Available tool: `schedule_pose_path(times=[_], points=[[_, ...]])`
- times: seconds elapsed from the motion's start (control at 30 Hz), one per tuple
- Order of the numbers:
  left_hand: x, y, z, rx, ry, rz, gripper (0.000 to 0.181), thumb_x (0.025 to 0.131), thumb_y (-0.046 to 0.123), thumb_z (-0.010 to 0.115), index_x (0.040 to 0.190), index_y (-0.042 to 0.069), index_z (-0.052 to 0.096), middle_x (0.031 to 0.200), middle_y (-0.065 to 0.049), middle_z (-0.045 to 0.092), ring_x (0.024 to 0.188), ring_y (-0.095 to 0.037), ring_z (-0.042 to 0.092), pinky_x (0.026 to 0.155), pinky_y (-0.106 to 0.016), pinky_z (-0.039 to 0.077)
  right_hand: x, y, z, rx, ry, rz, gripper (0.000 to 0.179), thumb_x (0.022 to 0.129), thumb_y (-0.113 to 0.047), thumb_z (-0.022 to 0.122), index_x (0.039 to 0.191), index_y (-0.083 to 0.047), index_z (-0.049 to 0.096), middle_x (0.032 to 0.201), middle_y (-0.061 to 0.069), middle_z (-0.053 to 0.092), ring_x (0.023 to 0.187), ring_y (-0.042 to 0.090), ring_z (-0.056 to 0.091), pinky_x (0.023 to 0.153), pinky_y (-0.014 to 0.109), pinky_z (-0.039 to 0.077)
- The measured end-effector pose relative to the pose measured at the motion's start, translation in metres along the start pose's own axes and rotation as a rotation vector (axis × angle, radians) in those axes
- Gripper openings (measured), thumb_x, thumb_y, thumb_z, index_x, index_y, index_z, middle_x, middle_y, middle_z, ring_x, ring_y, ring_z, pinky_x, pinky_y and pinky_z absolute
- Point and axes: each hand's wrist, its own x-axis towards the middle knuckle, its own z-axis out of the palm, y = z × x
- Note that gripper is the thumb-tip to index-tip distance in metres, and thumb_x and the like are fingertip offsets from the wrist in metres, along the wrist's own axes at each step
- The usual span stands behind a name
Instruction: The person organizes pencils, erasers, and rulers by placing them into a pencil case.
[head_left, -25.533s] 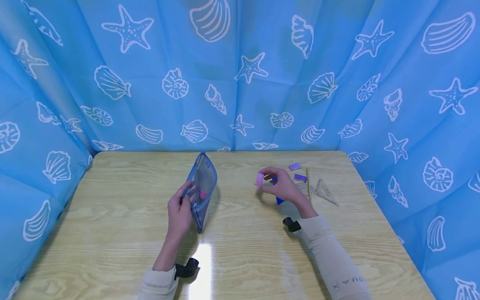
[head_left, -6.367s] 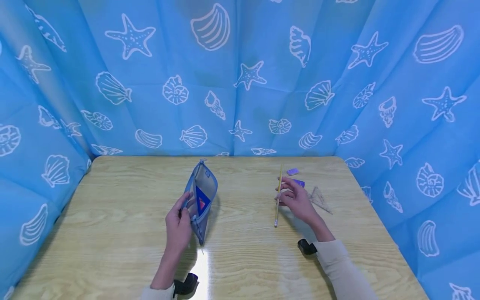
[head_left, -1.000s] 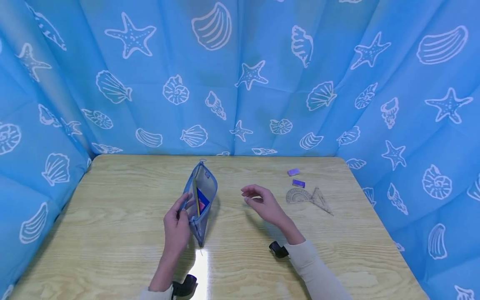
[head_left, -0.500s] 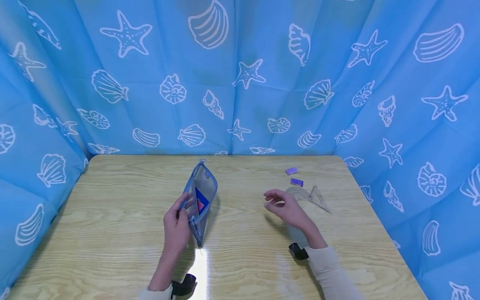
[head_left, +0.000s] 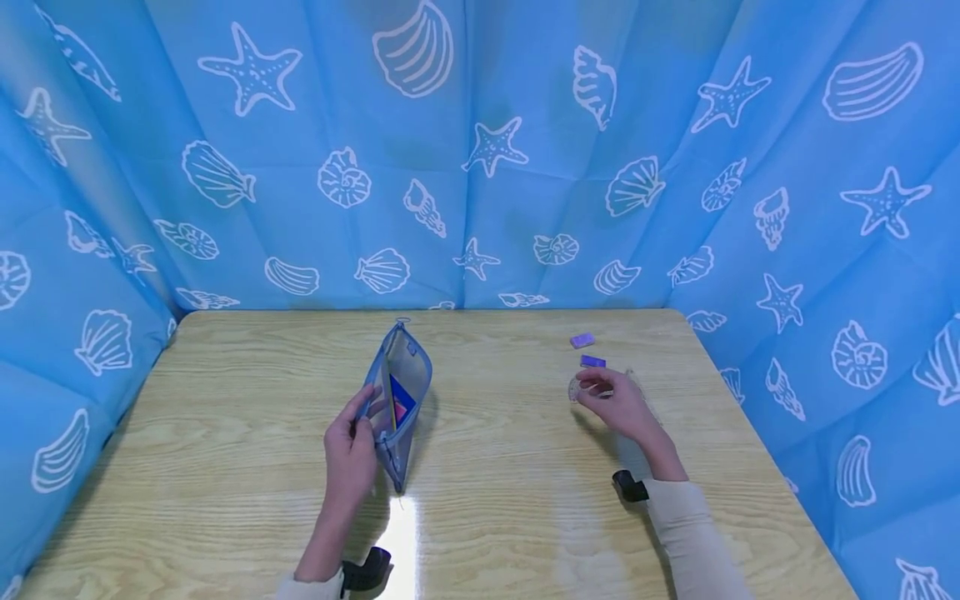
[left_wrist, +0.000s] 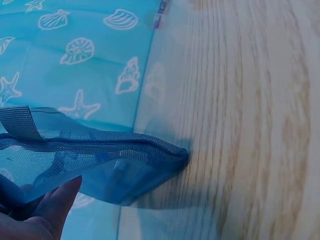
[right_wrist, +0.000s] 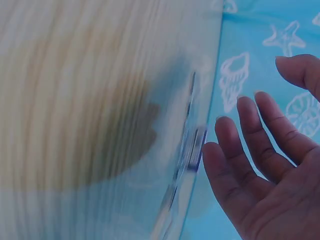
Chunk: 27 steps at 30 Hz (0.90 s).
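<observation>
Blue mesh pouch (head_left: 408, 364), fine-woven and tapering to a point, with a blue-trimmed, zipped rim, gapes wide at left of centre over a pale wood-grain table (head_left: 225, 433), its near left side gripped by a person's left hand (head_left: 351, 454). Through its mouth show a slim yellow pencil (head_left: 392, 408), a pink block (head_left: 400, 410) and a flat, straight-edged blue piece (head_left: 405, 389). Behind hangs a creased blue curtain (head_left: 510, 225) printed with white starfish and shells. At right, well apart from the pouch, the person's right hand (head_left: 618, 408), thumb spread wide from the fingers in the wrist view, is over a clear, curved protractor (head_left: 573, 389); whether they touch cannot be told. Just beyond lie two small, oblong purple blocks (head_left: 582, 340), while a clear triangular set square (head_left: 639, 386) is partly hidden behind the hand. Any lettering on the blocks or protractor is too small to read
</observation>
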Motion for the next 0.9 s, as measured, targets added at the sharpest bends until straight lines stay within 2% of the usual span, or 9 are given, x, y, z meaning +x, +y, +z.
schedule_pose_path(times=[0.13,0.23,0.37,0.47,0.67,0.9], points=[[0.001,0.001,-0.001,0.003,-0.011,-0.002,0.051,0.099,-0.010,0.029,0.147,-0.009,0.044,0.145,-0.027,0.053,0.128,-0.043,0.058,0.101,-0.037,0.057,0.005,0.013,-0.013,-0.059,0.011,0.019,0.030,0.096,-0.016,0.069,0.120,0.003,0.069,0.113,0.020,0.070,0.100,0.033,0.066,0.085,0.037,0.059],[0.002,0.001,-0.002,0.001,-0.013,-0.003,0.050,0.099,-0.011,0.029,0.147,-0.009,0.044,0.146,-0.027,0.053,0.128,-0.043,0.057,0.101,-0.037,0.057,0.009,0.021,-0.022,-0.093,0.017,0.038,0.030,0.096,-0.017,0.069,0.118,0.003,0.070,0.111,0.020,0.071,0.099,0.033,0.067,0.083,0.038,0.059],[0.002,0.001,-0.002,0.003,-0.012,-0.002,0.050,0.098,-0.011,0.029,0.146,-0.010,0.045,0.145,-0.027,0.053,0.128,-0.044,0.057,0.101,-0.037,0.057,0.014,0.027,-0.032,-0.150,0.019,0.092,0.033,0.096,-0.020,0.068,0.120,0.003,0.069,0.111,0.021,0.071,0.098,0.032,0.067,0.078,0.035,0.059],[0.002,0.000,-0.001,0.001,-0.008,0.002,0.050,0.098,-0.011,0.029,0.145,-0.011,0.045,0.145,-0.028,0.053,0.128,-0.045,0.057,0.101,-0.037,0.057,0.019,0.029,-0.038,-0.183,0.019,0.140,0.036,0.097,-0.023,0.066,0.121,0.004,0.067,0.111,0.021,0.070,0.101,0.034,0.066,0.080,0.040,0.059],[0.002,-0.002,-0.001,-0.001,-0.001,0.014,0.051,0.097,-0.012,0.028,0.145,-0.012,0.046,0.144,-0.029,0.054,0.127,-0.046,0.057,0.099,-0.037,0.058,0.027,0.033,-0.043,-0.237,0.019,0.205,0.039,0.096,-0.025,0.065,0.120,0.006,0.067,0.110,0.023,0.068,0.100,0.036,0.063,0.085,0.049,0.056],[0.002,-0.005,0.000,0.009,-0.006,0.021,0.051,0.098,-0.011,0.029,0.145,-0.010,0.046,0.145,-0.027,0.053,0.128,-0.045,0.057,0.100,-0.039,0.058,0.036,0.038,-0.041,-0.235,-0.003,0.240,0.039,0.095,-0.023,0.064,0.119,0.008,0.066,0.110,0.023,0.068,0.098,0.033,0.065,0.085,0.044,0.059]])
